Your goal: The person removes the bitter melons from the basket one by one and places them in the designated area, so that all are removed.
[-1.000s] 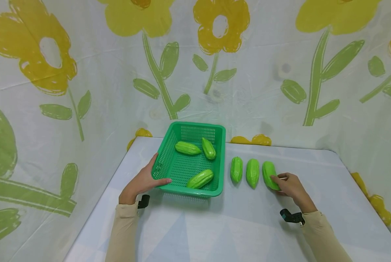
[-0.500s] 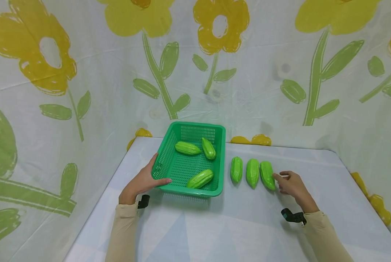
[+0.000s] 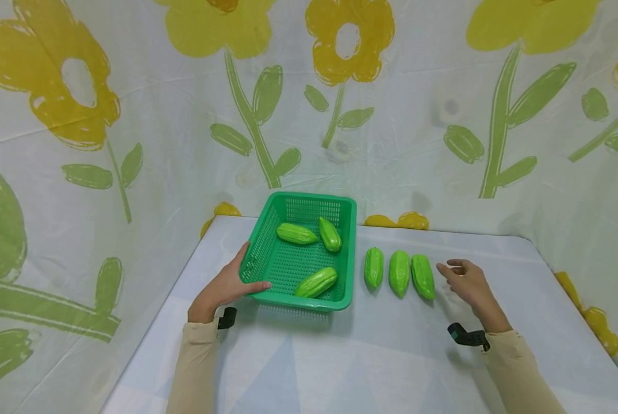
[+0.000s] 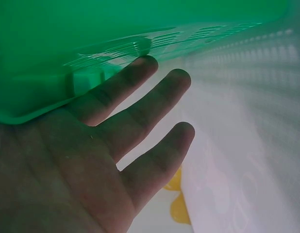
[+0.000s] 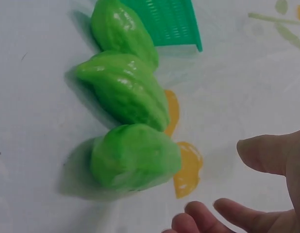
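My left hand (image 3: 226,286) holds the front left corner of a green plastic basket (image 3: 353,253). Its thumb lies over the rim, and in the left wrist view several fingers (image 4: 155,116) spread along the outer wall. Inside the basket are three light green, ridged bitter melons: one at back left (image 3: 296,234), one at back right (image 3: 330,234) and one in front (image 3: 316,283). To the right of it, three more lie side by side: a left one (image 3: 373,268), a middle one (image 3: 399,273) and a right one (image 3: 422,277). My right hand (image 3: 466,282) hovers apart from the right one, holding nothing.
A pale tabletop (image 3: 360,368) with faint triangle shapes carries everything. Behind it and along both sides hangs a white curtain (image 3: 402,144) printed with yellow flowers. A small black camera (image 3: 466,335) sits on the right wrist, another (image 3: 227,318) on the left.
My right hand has let go of the rightmost bitter melon and drawn away to the right. That bitter melon now lies slightly closer to the middle one. The left hand and basket stay put.
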A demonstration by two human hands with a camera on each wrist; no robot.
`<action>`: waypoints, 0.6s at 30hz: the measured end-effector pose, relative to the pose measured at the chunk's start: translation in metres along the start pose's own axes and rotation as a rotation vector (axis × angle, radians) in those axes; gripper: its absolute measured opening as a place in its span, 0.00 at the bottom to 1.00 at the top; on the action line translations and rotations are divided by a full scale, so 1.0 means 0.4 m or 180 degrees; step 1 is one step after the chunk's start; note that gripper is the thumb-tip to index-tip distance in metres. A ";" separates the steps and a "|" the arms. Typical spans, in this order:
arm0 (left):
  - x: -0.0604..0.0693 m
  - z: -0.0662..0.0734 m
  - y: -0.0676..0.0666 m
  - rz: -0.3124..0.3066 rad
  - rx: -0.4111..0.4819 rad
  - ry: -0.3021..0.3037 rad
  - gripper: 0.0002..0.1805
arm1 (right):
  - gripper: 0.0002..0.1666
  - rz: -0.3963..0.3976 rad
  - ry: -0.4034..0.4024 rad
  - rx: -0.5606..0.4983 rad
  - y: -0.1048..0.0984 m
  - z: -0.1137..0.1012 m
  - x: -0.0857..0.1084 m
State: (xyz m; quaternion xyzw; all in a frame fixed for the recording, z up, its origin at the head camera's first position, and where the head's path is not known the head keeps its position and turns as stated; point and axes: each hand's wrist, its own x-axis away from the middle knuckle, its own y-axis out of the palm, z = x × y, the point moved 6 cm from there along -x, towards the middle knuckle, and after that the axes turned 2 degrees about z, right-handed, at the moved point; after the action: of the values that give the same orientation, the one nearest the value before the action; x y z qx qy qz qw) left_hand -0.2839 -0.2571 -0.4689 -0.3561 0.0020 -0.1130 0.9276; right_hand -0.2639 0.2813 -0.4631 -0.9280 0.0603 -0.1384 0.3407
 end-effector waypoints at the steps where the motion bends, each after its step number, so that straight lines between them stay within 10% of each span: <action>1: 0.000 0.000 0.000 -0.0002 0.0004 0.0000 0.71 | 0.48 0.0008 -0.0028 -0.0009 -0.002 -0.004 0.000; 18: 0.002 0.003 -0.002 -0.0016 0.0048 -0.0022 0.71 | 0.45 0.0193 -0.0500 -0.0160 -0.008 -0.142 0.019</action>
State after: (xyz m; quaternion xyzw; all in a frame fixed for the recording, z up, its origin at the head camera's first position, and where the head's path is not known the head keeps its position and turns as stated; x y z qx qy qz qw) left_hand -0.2832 -0.2570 -0.4675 -0.3495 -0.0029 -0.1142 0.9300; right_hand -0.2736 0.2472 -0.4178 -0.9420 0.0649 -0.0532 0.3250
